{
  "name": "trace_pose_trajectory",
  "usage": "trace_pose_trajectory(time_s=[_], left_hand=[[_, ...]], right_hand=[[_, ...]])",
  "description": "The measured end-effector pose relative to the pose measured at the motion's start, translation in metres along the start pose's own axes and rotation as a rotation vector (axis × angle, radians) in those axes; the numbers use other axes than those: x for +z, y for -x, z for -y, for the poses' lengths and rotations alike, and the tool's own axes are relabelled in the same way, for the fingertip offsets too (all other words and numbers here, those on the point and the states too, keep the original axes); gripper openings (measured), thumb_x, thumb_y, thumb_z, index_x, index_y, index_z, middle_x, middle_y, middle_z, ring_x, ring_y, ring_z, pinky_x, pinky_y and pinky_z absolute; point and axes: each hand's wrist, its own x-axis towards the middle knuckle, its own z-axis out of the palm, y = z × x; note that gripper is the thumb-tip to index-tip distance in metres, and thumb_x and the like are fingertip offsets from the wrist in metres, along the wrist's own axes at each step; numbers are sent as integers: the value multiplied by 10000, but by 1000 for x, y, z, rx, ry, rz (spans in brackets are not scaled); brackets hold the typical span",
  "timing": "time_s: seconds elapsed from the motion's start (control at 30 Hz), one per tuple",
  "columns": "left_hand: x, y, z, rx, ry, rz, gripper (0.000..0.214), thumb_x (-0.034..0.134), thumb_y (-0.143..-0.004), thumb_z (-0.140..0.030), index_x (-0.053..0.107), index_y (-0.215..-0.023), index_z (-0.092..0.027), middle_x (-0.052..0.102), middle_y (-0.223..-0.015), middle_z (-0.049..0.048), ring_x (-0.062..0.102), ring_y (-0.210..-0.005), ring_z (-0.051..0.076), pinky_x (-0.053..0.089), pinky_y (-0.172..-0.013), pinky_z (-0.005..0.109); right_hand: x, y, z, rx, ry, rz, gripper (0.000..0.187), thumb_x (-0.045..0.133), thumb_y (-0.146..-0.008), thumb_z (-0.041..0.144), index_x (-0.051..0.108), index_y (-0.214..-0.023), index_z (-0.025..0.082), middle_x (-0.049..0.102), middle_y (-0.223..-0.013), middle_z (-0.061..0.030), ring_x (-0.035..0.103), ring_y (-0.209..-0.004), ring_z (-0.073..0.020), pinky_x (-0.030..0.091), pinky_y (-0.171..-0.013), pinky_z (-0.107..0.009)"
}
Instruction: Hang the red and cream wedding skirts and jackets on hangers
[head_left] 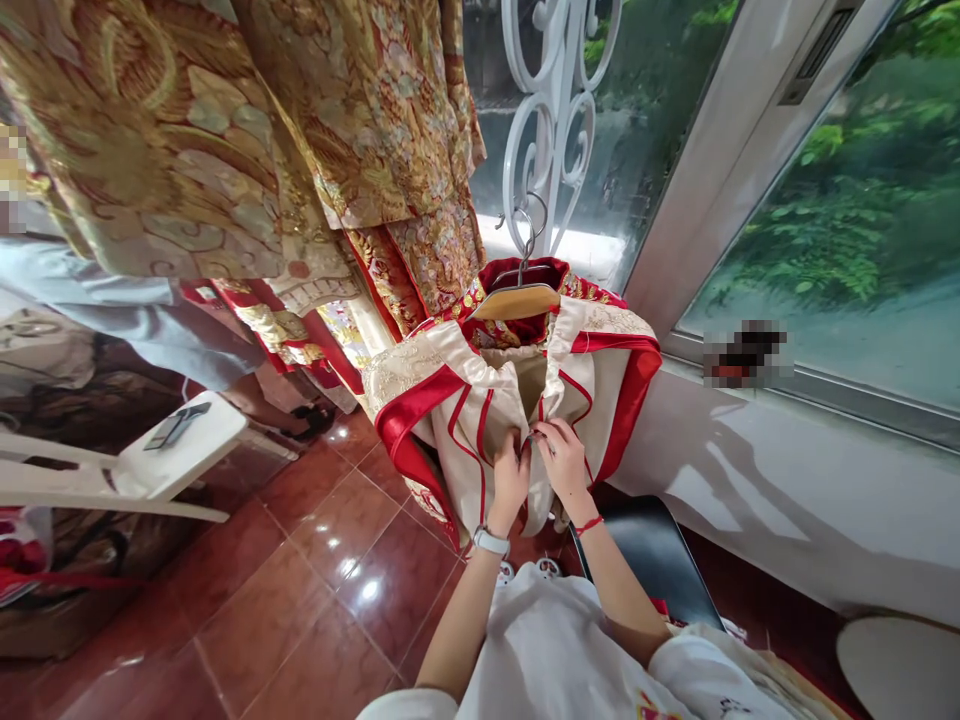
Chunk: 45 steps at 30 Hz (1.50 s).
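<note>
Looking down past a big window (pixel 810 200) with white iron scrollwork (pixel 551 120) and greenery outside, over glossy red floor tiles (pixel 330 590). Gold brocade robes (pixel 150 130) hanging across the top left and getting cut off by the frame. Somebody else's light blue sleeve (pixel 127 310) poking in from the left edge, above a white bench (pixel 202 425) carrying a flat grey object (pixel 176 425), too small to make out.

Cream and red embroidered robe (pixel 465 440) hanging on a wooden hanger (pixel 516 302) from a metal hook (pixel 529 235), right by the window and above a black chair seat (pixel 652 550). Step in hand looking like fiddly work on the robe's front edges, just below the collar, with the next move calling for those edges staying lined up under the fingers.

Left hand (pixel 508 487), wearing a white-strapped watch (pixel 491 541), and right hand (pixel 562 462), wearing a red string bracelet (pixel 590 525), meeting at mid-chest. Both grips coming together there, but fingers (pixel 523 450) blocking the view, so no telling whether they're clamped on cloth or a tiny fastening. Lower robe also partly hidden behind the hands, and pixelated patches covering bits of the left edge and window ledge.
</note>
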Motion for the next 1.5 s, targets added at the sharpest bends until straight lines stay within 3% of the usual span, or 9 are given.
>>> trace_pose_trajectory(time_s=[0.17,0.4,0.7,0.9,1.0,1.13,1.3,1.5], left_hand=[[-1,1,-5,12,60,1,177,460,-896,-134,531,-1053,-179,669,-993,102,648,-887,204,509,-807,331],[-4,7,-11,-46,78,32,171,472,-900,-174,525,-1063,-177,685,-908,87,661,-783,185,499,-709,290],[-11,6,-14,-91,-30,66,232,473,-870,-147,536,-1091,-178,690,-915,89,658,-767,194,491,-698,296],[-7,11,-6,-86,-23,48,359,454,-859,-131,498,-1215,-136,688,-1032,156,675,-907,234,509,-771,333],[-7,10,-4,-71,-17,44,338,460,-885,-170,497,-1219,-135,694,-983,139,675,-862,225,507,-754,326],[-7,8,-3,-42,-30,42,294,462,-912,-212,517,-1193,-147,699,-914,101,666,-758,201,494,-679,295],[-7,9,2,-18,-43,31,281,489,-917,-230,532,-1189,-171,706,-868,69,672,-753,193,504,-694,287],[-4,13,0,-34,-34,31,238,479,-918,-218,543,-1143,-173,696,-835,62,662,-732,184,493,-673,274]], right_hand=[[3,3,4,-19,-84,-15,214,484,-962,231,697,-975,223,630,-925,-68,625,-852,-193,540,-775,-342],[15,11,-4,-159,-62,-188,208,503,-950,188,706,-978,226,603,-915,-63,622,-834,-179,548,-752,-327],[14,11,1,-33,41,-42,290,402,-954,186,667,-1071,204,589,-1035,-109,612,-938,-214,547,-848,-390],[4,9,14,30,-42,32,191,550,-897,249,664,-1045,214,591,-1012,-82,625,-933,-210,549,-854,-360],[-3,2,15,40,-89,81,159,557,-913,275,663,-1016,217,626,-955,-62,639,-861,-194,553,-815,-340],[-10,-2,17,46,-106,90,215,483,-966,272,691,-979,221,664,-923,-62,652,-848,-189,552,-805,-329],[-14,3,29,140,-80,96,265,450,-969,244,689,-1079,219,719,-1002,-81,686,-876,-210,563,-807,-348],[-16,7,34,162,-90,43,250,481,-951,236,721,-1017,211,732,-956,-77,691,-839,-210,566,-778,-353]])
